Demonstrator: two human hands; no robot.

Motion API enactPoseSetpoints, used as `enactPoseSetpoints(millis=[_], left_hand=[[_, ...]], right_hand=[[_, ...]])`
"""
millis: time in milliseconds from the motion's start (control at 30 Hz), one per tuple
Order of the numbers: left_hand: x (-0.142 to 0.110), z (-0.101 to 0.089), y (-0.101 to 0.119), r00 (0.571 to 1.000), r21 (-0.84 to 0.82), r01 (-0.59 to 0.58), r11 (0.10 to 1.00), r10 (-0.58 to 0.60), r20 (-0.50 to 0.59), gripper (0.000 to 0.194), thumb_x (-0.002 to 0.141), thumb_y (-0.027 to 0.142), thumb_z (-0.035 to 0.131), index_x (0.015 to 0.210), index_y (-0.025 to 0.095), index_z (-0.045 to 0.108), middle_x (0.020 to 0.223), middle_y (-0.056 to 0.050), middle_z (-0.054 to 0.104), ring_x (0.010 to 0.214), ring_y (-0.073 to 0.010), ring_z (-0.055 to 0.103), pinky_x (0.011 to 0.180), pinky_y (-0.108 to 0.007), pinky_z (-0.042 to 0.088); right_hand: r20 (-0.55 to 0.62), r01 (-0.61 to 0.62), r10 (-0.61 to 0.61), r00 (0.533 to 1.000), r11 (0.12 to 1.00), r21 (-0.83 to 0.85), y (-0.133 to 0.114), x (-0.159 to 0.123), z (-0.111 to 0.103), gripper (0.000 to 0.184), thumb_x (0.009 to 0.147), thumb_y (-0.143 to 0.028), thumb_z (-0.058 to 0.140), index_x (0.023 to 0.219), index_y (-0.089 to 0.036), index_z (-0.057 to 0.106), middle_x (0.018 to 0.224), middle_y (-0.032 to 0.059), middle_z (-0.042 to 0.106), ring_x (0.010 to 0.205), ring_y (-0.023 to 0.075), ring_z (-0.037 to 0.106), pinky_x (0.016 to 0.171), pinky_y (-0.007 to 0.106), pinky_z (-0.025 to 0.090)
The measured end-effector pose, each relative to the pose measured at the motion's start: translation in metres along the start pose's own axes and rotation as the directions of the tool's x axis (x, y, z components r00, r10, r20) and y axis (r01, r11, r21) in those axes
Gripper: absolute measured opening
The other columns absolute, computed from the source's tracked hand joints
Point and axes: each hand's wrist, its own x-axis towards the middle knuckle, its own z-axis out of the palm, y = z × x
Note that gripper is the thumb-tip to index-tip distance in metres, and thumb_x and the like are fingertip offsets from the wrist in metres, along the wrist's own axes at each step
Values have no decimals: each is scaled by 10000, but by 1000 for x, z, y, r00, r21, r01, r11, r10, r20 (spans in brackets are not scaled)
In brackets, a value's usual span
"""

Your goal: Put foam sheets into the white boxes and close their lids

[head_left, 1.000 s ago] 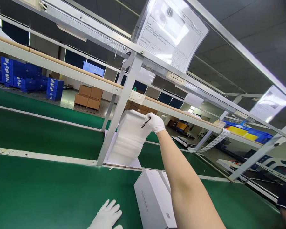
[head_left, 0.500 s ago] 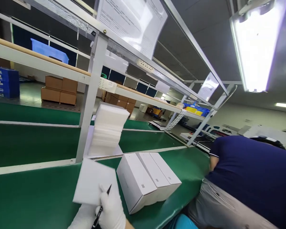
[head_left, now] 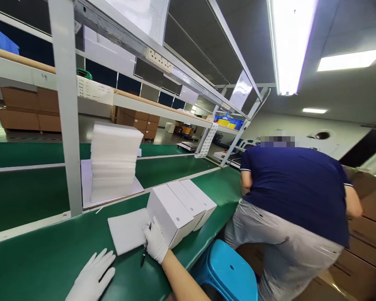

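Observation:
My right hand (head_left: 156, 241), in a white glove, is closed round a black pen (head_left: 144, 251) that slants downward. Its fingers also touch the right edge of a white foam sheet (head_left: 128, 230), which lies on the green work surface (head_left: 44, 259). My left hand (head_left: 93, 276), gloved too, is over the surface at the lower left with its fingers stretched out and nothing in it. Against the sheet's right side stand three white boxes (head_left: 171, 209) in a row, each with a small printed mark on top.
Behind the sheet, a tall stack of white foam sheets (head_left: 114, 163) rests on a flat board beside a metal post (head_left: 65, 125). A blue stool (head_left: 230, 267) stands at the front edge. On the right a person (head_left: 294, 188) bends over near brown cartons (head_left: 368, 234).
The foam sheet, held up earlier, now lies beside the boxes. My left hand has come away from it toward the left. The view has swung right, showing more of the stool and person.

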Motion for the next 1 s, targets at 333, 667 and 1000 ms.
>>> enactPoseSetpoints(millis=[333,667,1000], left_hand=[[19,27,-41,998,43,-48,998,49,-29,555,921,559,400,1386,296,548,1508,23,417,1454,-290,259,1197,-533,197],[24,32,-50,998,89,-60,994,61,-6,593,930,548,333,1398,249,542,1511,21,416,1449,-287,301,1206,-535,194],[19,14,-30,999,110,-16,994,10,52,691,883,610,282,1400,234,544,1508,23,435,1446,-257,322,1222,-465,160]], right_hand=[[14,-219,219,976,976,-16,81,6,-27,332,674,-27,531,979,-118,623,1042,174,637,1060,303,554,1062,536,341],[109,-144,134,985,985,94,-61,44,6,248,678,-173,597,926,-181,600,902,86,627,747,233,589,604,294,430],[102,-68,53,993,986,152,-70,46,8,144,723,-191,599,865,-194,575,830,39,582,697,191,538,581,267,378]])
